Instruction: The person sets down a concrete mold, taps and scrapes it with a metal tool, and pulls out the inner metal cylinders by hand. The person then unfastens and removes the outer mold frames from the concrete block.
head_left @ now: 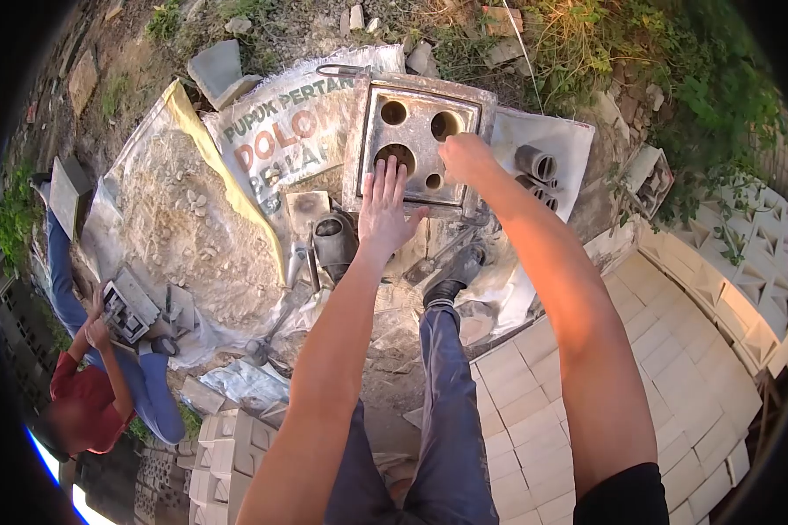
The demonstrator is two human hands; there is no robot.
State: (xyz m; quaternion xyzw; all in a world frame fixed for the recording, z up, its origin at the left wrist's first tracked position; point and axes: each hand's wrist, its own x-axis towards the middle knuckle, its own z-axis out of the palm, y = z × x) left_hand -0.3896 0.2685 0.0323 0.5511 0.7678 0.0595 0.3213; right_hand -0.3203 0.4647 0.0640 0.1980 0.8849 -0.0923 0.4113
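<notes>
A square, dust-covered metal mould (418,140) with several round holes of different sizes lies ahead of me on the sacks. My left hand (389,208) rests flat at its near side, fingers stretched out over the largest hole (397,155). At the mould's right side, my right hand (467,159) is closed, with its knuckles beside the upper right hole (445,124). What its fingers hold, if anything, is hidden. Just below the mould and left of my left wrist stands a dark round container (333,241) with an open top.
Grey pipe pieces (536,161) lie right of the mould. A pile of pale powder (184,227) covers the printed sack (267,131) at left. Another person (96,385) crouches at left over a smaller mould (130,312). Stacked pale blocks (622,376) fill the lower right.
</notes>
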